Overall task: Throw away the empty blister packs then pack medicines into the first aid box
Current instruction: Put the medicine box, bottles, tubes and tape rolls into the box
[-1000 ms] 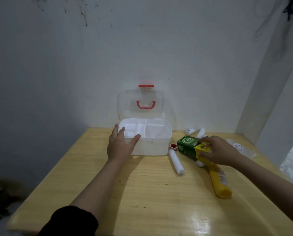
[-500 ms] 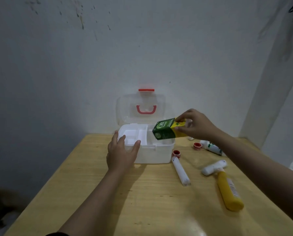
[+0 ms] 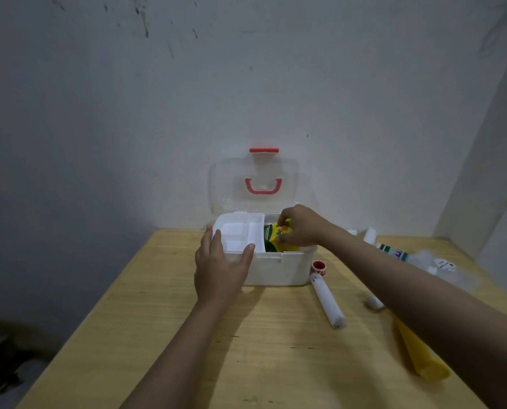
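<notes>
Hands: left hand [image 3: 220,268] spread flat on first aid box [image 3: 278,268]; right hand [image 3: 301,227] pinching green-yellow carton [image 3: 275,237] inside.

A pale wooden tabletop [image 3: 163,335] with visible grain stands pushed against a plain whitish wall [image 3: 246,84]. Dark specks and streaks [image 3: 144,23] mark the wall near the top of the view. To the right, a second wall surface [image 3: 488,160] juts forward, forming a corner. The light is dim and bluish, brighter at the centre and falling to shadow on the left, where a dark floor area [image 3: 7,358] shows below the tabletop's edge.
</notes>
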Demonstrator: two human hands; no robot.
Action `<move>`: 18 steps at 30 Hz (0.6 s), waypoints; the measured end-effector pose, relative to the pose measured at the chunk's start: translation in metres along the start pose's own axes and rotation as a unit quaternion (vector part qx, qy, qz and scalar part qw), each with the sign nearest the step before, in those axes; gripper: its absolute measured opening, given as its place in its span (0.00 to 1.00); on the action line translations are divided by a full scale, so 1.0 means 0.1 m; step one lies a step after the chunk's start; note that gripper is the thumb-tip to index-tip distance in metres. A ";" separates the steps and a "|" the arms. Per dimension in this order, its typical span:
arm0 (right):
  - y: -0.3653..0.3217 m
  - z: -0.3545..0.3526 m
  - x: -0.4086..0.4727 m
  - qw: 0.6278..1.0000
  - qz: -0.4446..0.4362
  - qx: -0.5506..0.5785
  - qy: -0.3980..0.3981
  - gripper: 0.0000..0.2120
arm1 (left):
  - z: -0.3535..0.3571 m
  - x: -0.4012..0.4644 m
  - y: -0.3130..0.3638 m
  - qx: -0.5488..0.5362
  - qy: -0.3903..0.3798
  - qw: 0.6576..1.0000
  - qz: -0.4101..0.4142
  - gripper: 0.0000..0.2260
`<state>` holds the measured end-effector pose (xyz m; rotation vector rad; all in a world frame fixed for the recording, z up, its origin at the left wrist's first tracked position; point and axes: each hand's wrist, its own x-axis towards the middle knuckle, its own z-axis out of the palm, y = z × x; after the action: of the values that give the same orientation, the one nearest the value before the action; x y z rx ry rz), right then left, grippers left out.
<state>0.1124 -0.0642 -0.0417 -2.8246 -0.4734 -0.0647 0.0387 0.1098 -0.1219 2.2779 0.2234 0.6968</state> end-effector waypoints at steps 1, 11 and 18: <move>-0.01 0.02 0.02 1.000 0.005 -0.007 -0.008 0.21 | 0.00 0.00 0.00 0.000 0.001 1.000 0.001 0.36; -0.16 0.25 0.15 0.997 0.061 -0.016 -0.035 0.17 | 0.04 0.00 -0.02 -0.004 0.016 1.000 0.011 0.36; -0.11 0.10 0.12 0.989 0.084 0.113 -0.054 0.19 | 0.04 0.01 -0.02 -0.005 0.015 1.000 0.014 0.36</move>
<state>0.1204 -0.0479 -0.0473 -2.6416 -0.2463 0.1652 0.0417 0.1094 -0.1250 2.2668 0.2027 0.7465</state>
